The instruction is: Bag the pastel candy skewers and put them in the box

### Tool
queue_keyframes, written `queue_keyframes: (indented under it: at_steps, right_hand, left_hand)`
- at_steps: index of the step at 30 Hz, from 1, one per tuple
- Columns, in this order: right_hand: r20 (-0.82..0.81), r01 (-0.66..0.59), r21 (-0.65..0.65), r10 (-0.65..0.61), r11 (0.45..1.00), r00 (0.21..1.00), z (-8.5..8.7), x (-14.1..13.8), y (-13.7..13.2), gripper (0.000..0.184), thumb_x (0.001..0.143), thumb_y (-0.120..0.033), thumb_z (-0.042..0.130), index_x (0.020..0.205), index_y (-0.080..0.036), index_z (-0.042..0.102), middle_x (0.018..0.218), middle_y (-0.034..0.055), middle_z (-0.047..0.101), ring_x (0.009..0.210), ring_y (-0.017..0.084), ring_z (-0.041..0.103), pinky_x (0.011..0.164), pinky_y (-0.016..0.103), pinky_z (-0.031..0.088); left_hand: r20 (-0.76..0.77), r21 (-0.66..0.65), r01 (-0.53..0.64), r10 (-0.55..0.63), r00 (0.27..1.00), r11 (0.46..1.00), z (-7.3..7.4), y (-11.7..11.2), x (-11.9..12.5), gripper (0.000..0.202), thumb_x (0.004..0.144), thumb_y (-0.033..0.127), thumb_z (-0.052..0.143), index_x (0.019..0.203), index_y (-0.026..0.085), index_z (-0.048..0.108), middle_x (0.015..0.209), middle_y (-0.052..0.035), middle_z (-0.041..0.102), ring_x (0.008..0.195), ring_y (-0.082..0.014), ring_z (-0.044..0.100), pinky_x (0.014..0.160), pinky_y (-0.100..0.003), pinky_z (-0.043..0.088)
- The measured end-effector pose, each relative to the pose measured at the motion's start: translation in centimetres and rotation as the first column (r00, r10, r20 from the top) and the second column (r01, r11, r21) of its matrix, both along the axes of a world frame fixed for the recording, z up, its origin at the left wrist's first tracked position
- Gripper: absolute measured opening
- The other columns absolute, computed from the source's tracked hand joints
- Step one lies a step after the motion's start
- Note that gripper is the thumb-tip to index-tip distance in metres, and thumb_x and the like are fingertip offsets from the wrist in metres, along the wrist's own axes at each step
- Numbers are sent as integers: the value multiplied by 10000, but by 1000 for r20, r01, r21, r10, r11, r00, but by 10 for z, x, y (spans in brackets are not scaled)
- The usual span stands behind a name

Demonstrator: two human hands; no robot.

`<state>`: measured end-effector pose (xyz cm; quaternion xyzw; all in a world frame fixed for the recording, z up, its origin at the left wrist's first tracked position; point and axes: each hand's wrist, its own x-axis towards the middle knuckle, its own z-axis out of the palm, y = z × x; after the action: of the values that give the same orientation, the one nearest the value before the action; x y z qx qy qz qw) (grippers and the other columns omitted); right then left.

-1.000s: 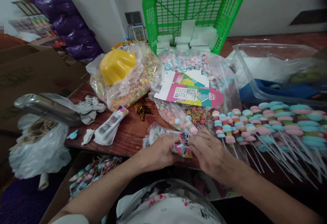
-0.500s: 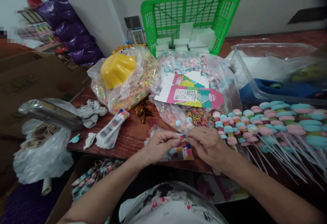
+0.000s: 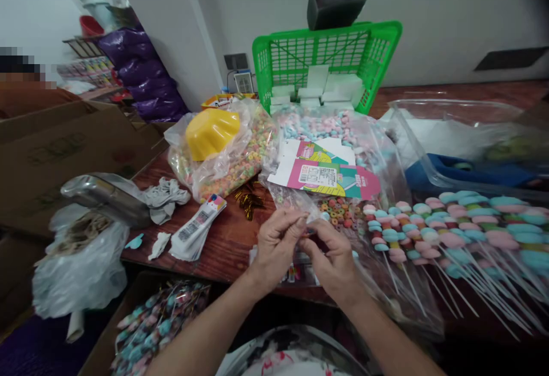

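My left hand (image 3: 277,244) and my right hand (image 3: 334,253) meet at the table's near edge, fingertips pinched together. Between them shows a tiny dark bit with some blue, too small to name. Under the hands lies clear plastic packaging with coloured print (image 3: 300,273), mostly covered by them. Right of my right hand are several candy skewers (image 3: 446,227), pink and blue sweets on white sticks. Beyond my fingers, a plastic bag of ring-shaped candies (image 3: 338,210) lies under a printed card box (image 3: 321,173). Gold twist ties (image 3: 246,201) lie left of my left hand.
A stack of printed labels (image 3: 197,230) and a metal tool (image 3: 105,198) lie left. Behind are a yellow bowl (image 3: 212,133) on bagged candy and a green basket (image 3: 326,50). A clear bin (image 3: 412,135) stands right. Below left, a box holds wrapped skewers (image 3: 158,324).
My hands have drawn closer together, and their fingers now point more upward around the small bit. The camera view has shifted, so the table things appear lower and slightly to the right.
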<state>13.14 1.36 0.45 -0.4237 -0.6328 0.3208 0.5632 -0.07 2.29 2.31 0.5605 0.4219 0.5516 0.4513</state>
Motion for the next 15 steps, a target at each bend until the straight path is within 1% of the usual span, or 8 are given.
queue_keyframes:
  at_steps: [2,3,5,7,10,12,13,15]
  right_hand:
    - [-59,17,44,-14,999,998,-2,-1,0,104,841,-154,566,792,-212,637,746,-8,579,714,128,545,653,258,450]
    - [-77,37,71,-32,997,997,-2,0,1,112,841,-145,567,800,-215,643,753,-6,577,714,128,546,643,257,450]
    - [-58,66,144,-58,987,997,-1,2,2,122,832,-129,589,843,-226,662,799,4,579,751,134,555,654,265,456]
    - [-36,107,228,-101,968,994,-1,2,0,156,822,-106,602,873,-235,673,830,11,569,781,138,557,671,277,460]
    - [-77,231,305,-218,924,973,-4,-2,-7,186,809,-89,609,889,-243,676,854,15,561,793,143,557,685,298,468]
    - [-115,274,318,-250,908,961,-6,-5,-11,183,810,-100,602,893,-248,673,898,24,593,838,161,575,734,335,484]
    - [-133,268,310,-238,912,962,-6,-5,-13,170,816,-110,594,887,-246,667,930,31,618,876,174,586,776,362,487]
    - [-174,199,231,-161,952,972,-7,-4,-14,131,827,-136,572,866,-236,647,971,44,658,935,192,604,846,399,481]
  left_hand:
    - [42,-82,43,-39,998,996,-5,-5,-1,274,852,389,591,1023,222,725,958,-50,668,952,-168,596,859,-267,463]
    - [74,-138,89,-80,994,986,-8,-7,-1,311,860,406,575,1072,219,706,983,-54,669,974,-176,593,863,-276,464]
    - [148,-225,207,-177,973,952,-12,-10,-2,331,856,413,582,1086,204,695,945,-48,673,925,-172,599,834,-278,471]
    - [234,-262,292,-233,944,920,-13,-12,0,286,841,388,614,1020,188,712,857,-26,664,833,-143,591,807,-258,462]
    - [396,-312,365,-230,889,877,-11,-15,5,253,787,380,684,900,158,724,727,-5,627,735,-106,557,758,-217,447]
    - [481,-360,428,-228,847,829,-8,-17,8,282,725,401,740,811,134,716,677,-2,602,678,-90,530,698,-197,436]
    - [502,-381,456,-234,833,804,-8,-18,9,303,697,412,760,774,124,706,664,-1,592,650,-83,515,665,-191,426]
    - [490,-412,482,-258,833,773,-7,-17,8,345,665,437,777,736,113,680,657,2,573,606,-72,484,605,-183,395]
